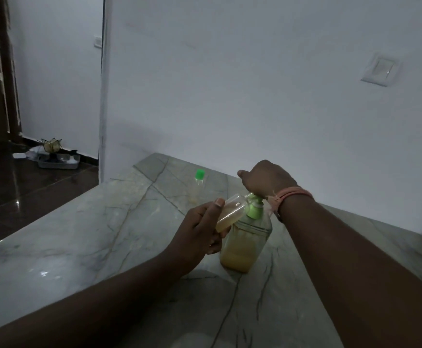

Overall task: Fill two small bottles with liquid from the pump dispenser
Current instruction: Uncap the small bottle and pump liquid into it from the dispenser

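A clear pump dispenser with a green pump top and yellowish liquid stands on the marble counter. My left hand grips a small clear bottle, tilted with its mouth at the green spout; yellowish liquid lies in its lower part. My right hand rests on top of the pump head, fingers curled down over it. A second small bottle with a green cap stands upright further back on the counter, holding pale liquid.
A white wall rises right behind the counter, with a switch plate at the right. The counter's left edge drops to a dark floor, where a tray with small items sits by the far wall.
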